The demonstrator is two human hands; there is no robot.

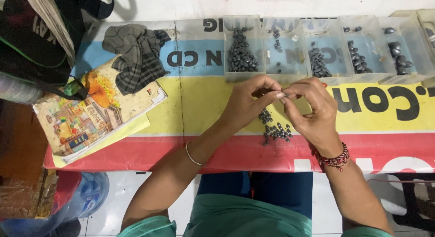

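My left hand and my right hand meet fingertip to fingertip above the table, pinching a tiny dark bead or thread end that is too small to make out. Under them a small heap of dark grey beads lies on the yellow stripe of the table cover. A thin bangle circles my left wrist and a red beaded bracelet my right. Behind the hands stands a row of clear plastic trays holding dark beads of different sizes.
A banner of blue, yellow and red stripes covers the table. At the left lie an illustrated notebook and a crumpled striped cloth. A dark bag hangs at far left. A water bottle stands on the floor.
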